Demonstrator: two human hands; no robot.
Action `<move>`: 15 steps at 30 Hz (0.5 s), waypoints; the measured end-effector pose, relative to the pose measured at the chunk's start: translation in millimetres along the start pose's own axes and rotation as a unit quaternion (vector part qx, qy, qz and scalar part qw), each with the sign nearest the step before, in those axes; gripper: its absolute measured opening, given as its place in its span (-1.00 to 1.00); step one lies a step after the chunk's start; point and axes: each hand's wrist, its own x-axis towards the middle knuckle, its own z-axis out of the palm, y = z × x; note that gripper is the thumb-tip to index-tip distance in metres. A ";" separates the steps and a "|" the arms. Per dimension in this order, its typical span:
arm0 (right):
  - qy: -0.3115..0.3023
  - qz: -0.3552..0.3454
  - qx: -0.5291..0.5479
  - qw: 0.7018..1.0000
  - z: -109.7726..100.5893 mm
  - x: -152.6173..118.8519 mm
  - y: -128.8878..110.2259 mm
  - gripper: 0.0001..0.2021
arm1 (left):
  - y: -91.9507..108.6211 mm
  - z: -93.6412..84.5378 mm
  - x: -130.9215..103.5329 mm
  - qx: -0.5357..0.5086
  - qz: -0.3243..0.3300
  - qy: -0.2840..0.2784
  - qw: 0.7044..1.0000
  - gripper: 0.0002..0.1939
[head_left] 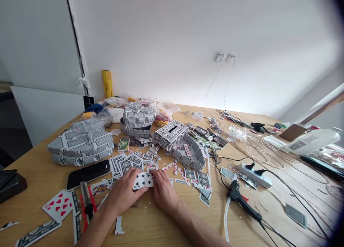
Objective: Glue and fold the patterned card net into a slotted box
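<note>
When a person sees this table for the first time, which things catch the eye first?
The black-and-white boxes would probably stand out first, spread from the left of the table to its middle. Next, at the front centre, the left hand holds a playing card, with the right hand at its other end. On the right, the black glue gun may also draw attention, near the white power strip.

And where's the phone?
In the head view, the phone lies on the table's left side, just in front of the leftmost patterned box, left of the left hand.
</note>
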 end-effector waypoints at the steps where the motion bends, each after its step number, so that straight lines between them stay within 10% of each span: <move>1: 0.001 0.000 0.002 1.000 0.2 -0.1 0.1 -0.63 | 0.1 -0.2 -0.6 0.001 0.000 -0.004 1.000 -0.63; 15: 0.015 0.016 0.062 0.998 -15.2 -1.3 -2.6 -0.65 | 5.9 -4.6 -3.2 -0.014 0.018 -0.012 1.000 -0.59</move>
